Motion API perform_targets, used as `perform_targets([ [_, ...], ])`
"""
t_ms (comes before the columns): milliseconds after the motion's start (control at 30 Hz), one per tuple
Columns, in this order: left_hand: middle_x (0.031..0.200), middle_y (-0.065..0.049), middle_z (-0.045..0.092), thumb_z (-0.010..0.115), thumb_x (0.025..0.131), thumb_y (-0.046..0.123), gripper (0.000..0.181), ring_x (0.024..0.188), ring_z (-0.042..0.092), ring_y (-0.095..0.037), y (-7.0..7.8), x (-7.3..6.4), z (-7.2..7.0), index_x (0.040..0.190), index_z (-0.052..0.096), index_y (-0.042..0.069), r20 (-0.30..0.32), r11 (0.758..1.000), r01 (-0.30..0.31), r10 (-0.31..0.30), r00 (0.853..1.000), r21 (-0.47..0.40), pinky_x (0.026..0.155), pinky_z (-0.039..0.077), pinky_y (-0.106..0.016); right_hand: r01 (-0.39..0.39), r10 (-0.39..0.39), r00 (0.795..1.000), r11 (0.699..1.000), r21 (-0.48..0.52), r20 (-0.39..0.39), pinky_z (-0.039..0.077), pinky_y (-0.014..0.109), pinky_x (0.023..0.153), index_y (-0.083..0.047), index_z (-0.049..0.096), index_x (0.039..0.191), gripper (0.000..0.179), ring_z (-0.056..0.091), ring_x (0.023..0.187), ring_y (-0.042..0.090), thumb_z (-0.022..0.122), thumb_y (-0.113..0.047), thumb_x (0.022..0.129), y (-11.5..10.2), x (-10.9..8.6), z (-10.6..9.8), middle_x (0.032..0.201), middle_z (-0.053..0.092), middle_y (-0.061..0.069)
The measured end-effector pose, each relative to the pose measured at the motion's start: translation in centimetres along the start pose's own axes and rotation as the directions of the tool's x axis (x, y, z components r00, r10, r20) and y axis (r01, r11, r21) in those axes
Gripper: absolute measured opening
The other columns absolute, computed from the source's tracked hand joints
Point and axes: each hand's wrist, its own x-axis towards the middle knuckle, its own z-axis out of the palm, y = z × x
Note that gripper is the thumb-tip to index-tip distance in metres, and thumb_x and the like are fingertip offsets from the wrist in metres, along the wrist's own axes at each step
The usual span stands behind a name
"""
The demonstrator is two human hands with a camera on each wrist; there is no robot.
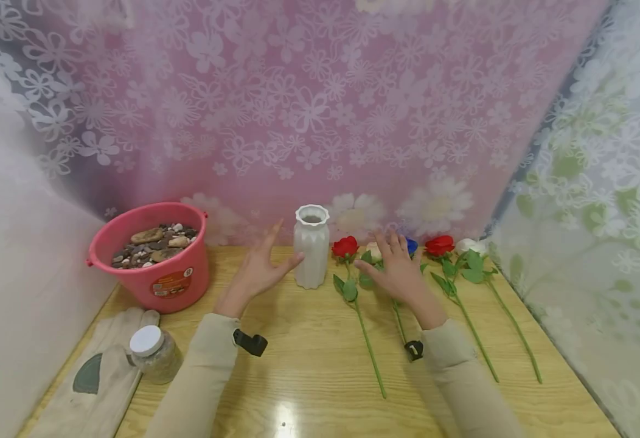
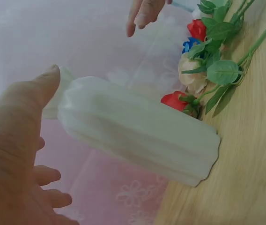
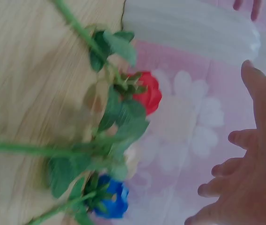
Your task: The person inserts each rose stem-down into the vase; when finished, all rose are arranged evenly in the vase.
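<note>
A white fluted vase (image 1: 311,255) with a wavy rim stands upright on the table, its inside showing greyish-brown. My left hand (image 1: 257,271) is just left of it, fingers spread and thumb toward the vase; in the left wrist view the thumb overlaps the neck. Nothing lies in that palm. To the right, my right hand (image 1: 399,274) hovers over the artificial roses with fingers extended, holding nothing. Below and around it lie a red rose (image 1: 345,246), a cream rose (image 1: 373,250) and a blue rose (image 3: 112,197), partly hidden by the hand in the head view.
Farther right lie another red rose (image 1: 439,245) and a white rose (image 1: 470,246), stems toward me. At left stands a pink bucket (image 1: 150,286) of stones, with gloves (image 1: 92,371) and a white-lidded jar (image 1: 158,362) in front. A floral curtain (image 1: 320,121) hangs behind the table.
</note>
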Motion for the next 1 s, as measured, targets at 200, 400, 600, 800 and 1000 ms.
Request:
perform_targets([
  [200, 0.172, -0.011, 0.033, 0.070, 0.096, 0.058, 0.093, 0.157, 0.032, -0.043, -0.2, 0.5, 0.7, 0.170, 0.021, 0.028, -0.029, 0.988, 0.008, -0.013, 1.000, -0.153, 0.122, 0.031, -0.068, -0.015, 0.017, 1.000, 0.993, 0.119, -0.021, 0.020, 0.082, 0.116, -0.013, 0.014, 0.171, 0.089, 0.021, 0.154, 0.061, 0.054, -0.058, 0.106, 3.2, -1.3, -1.2, 0.173, 0.005, 0.031],
  [400, 0.169, -0.018, 0.036, 0.073, 0.096, 0.055, 0.093, 0.154, 0.038, -0.044, -0.1, 1.4, 1.3, 0.169, 0.023, 0.029, -0.015, 0.968, 0.007, -0.011, 1.000, -0.251, 0.120, 0.036, -0.066, -0.015, 0.034, 0.993, 0.986, 0.168, -0.111, 0.037, 0.075, 0.111, -0.002, 0.028, 0.165, 0.077, 0.040, 0.145, 0.058, 0.060, -0.043, 0.108, 6.3, -2.8, -2.6, 0.169, 0.023, 0.033],
  [600, 0.169, -0.018, 0.036, 0.077, 0.095, 0.050, 0.092, 0.153, 0.039, -0.045, -0.1, 2.6, 1.7, 0.168, 0.027, 0.029, -0.014, 0.940, -0.016, 0.012, 1.000, -0.342, 0.122, 0.036, -0.060, -0.086, 0.111, 0.983, 0.982, 0.168, -0.147, 0.042, 0.074, 0.107, 0.000, 0.030, 0.164, 0.080, 0.049, 0.135, 0.059, 0.058, -0.049, 0.107, 9.4, -3.8, -3.8, 0.161, 0.038, 0.036],
  [800, 0.169, -0.014, 0.038, 0.078, 0.096, 0.043, 0.087, 0.156, 0.038, -0.038, 0.0, 3.5, 2.1, 0.167, 0.031, 0.027, -0.013, 0.917, -0.036, 0.034, 0.999, -0.398, 0.126, 0.035, -0.050, -0.119, 0.150, 0.971, 0.979, 0.165, -0.188, 0.055, 0.068, 0.089, 0.000, 0.031, 0.164, 0.079, 0.057, 0.128, 0.057, 0.058, -0.049, 0.107, 12.0, -5.1, -4.9, 0.149, 0.049, 0.040],
  [1000, 0.168, -0.016, 0.039, 0.078, 0.097, 0.037, 0.087, 0.154, 0.040, -0.040, 0.4, 3.9, 2.2, 0.168, 0.029, 0.022, -0.003, 0.901, -0.057, 0.062, 0.998, -0.430, 0.123, 0.037, -0.056, -0.170, 0.209, 0.965, 0.958, 0.229, -0.158, 0.052, 0.069, 0.095, 0.002, 0.027, 0.165, 0.079, 0.054, 0.132, 0.058, 0.058, -0.045, 0.108, 15.2, -6.4, -5.6, 0.156, 0.041, 0.041],
])
